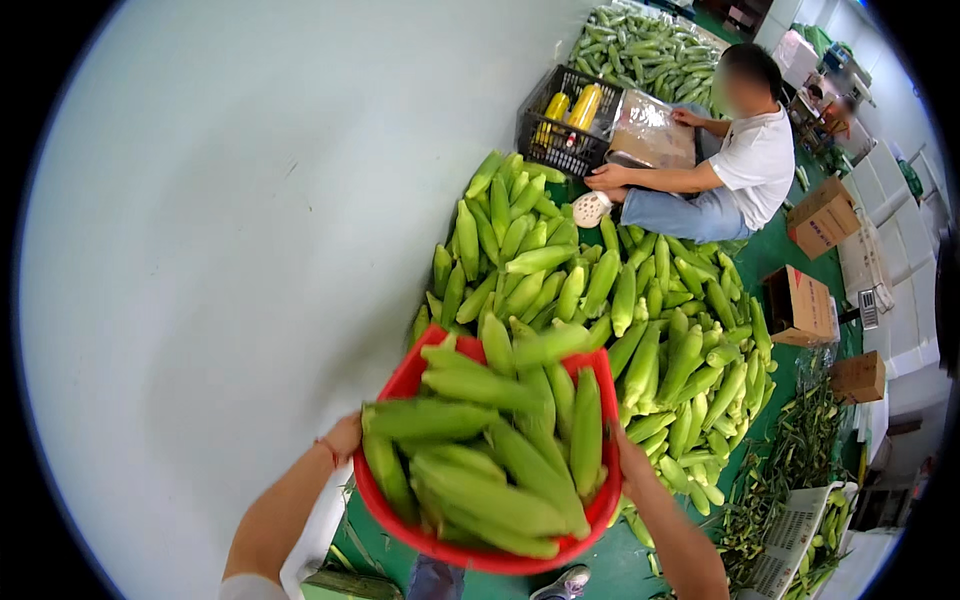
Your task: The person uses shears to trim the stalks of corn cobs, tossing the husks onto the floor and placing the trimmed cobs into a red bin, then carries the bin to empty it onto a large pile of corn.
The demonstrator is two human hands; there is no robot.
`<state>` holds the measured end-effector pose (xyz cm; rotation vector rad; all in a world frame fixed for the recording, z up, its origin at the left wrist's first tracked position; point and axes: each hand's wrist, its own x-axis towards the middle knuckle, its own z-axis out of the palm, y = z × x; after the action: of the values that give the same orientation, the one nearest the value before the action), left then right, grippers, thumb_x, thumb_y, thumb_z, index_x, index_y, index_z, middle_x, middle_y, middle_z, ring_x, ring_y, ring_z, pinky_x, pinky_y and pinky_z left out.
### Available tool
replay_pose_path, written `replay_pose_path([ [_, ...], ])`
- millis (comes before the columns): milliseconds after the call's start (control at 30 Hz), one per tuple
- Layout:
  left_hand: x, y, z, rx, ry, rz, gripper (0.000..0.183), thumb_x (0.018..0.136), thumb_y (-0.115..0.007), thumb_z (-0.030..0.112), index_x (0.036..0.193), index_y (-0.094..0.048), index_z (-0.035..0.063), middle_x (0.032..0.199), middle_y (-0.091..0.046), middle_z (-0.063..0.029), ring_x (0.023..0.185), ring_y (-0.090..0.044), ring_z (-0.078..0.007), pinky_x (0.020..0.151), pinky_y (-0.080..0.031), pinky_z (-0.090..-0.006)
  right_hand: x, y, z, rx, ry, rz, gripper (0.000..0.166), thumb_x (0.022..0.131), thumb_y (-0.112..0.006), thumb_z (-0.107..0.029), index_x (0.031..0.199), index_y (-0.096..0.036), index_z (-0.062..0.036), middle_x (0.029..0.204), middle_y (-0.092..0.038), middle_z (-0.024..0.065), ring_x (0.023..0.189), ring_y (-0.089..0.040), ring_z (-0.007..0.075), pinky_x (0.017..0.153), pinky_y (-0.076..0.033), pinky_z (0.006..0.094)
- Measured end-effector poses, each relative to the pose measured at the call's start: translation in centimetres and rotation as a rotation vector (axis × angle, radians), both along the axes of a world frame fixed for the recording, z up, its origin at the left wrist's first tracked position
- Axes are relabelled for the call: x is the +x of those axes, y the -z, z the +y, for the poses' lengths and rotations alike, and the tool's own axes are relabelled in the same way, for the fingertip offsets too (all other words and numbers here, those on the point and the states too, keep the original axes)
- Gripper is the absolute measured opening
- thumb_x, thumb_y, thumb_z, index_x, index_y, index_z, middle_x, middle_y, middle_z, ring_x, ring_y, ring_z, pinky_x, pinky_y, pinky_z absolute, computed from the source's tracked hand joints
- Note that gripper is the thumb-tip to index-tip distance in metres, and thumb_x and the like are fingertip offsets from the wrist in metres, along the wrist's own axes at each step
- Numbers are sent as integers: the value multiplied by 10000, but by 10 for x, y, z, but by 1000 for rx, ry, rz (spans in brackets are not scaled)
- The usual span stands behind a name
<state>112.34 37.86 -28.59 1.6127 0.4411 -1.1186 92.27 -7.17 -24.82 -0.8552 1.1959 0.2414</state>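
A red plastic basin (489, 561) full of green corn ears in their husks (487, 487) is held up in front of me, above the green floor. My left hand (346, 437) grips its left rim, a red band round the wrist. On the right rim is my right hand (632, 459), its fingers partly hidden behind the basin. Some of the ears are blurred. Just beyond the basin's far edge lies a large heap of husked-in corn (652, 330) on the floor, reaching from the wall to the right.
A person (754, 161) in a white shirt sits behind the heap, beside a black crate (559, 161) holding yellow bottles. More corn (645, 56) lies beyond. Cardboard boxes (806, 307), loose husks (802, 435) and a white crate (787, 540) stand right. A pale wall (202, 225) fills the left.
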Motion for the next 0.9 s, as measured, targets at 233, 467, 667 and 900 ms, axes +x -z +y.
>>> replay_pose_path([
  [233,134,5,-53,54,-29,14,322,931,-385,147,1236,-462,80,1124,-571,-90,924,-591,-178,777,-514,-353,122,48,-12,-90,-112,11,460,914,-412,-438,1144,-486,-48,1044,-591,116,873,-590,247,783,-495,392],
  [467,159,83,-27,170,-7,116,272,905,-371,102,1092,-561,48,922,-626,-112,734,-615,-185,568,-517,-346,181,62,-40,125,-207,38,440,930,-378,-413,1187,-458,-65,1073,-586,121,898,-602,265,783,-511,435],
  [667,152,92,-44,373,329,-102,302,929,-361,188,1119,-557,58,955,-613,-121,773,-591,-201,620,-487,-335,171,56,-28,-83,-226,70,480,918,-399,-435,1162,-465,-28,1074,-575,123,917,-589,256,821,-491,430],
  [900,141,142,10,465,397,-188,325,946,-337,193,1126,-534,8,987,-607,-124,881,-554,-215,790,-438,-338,166,86,1,-6,-219,158,533,900,-412,-479,1140,-456,-5,1022,-574,108,903,-582,224,770,-508,410],
])
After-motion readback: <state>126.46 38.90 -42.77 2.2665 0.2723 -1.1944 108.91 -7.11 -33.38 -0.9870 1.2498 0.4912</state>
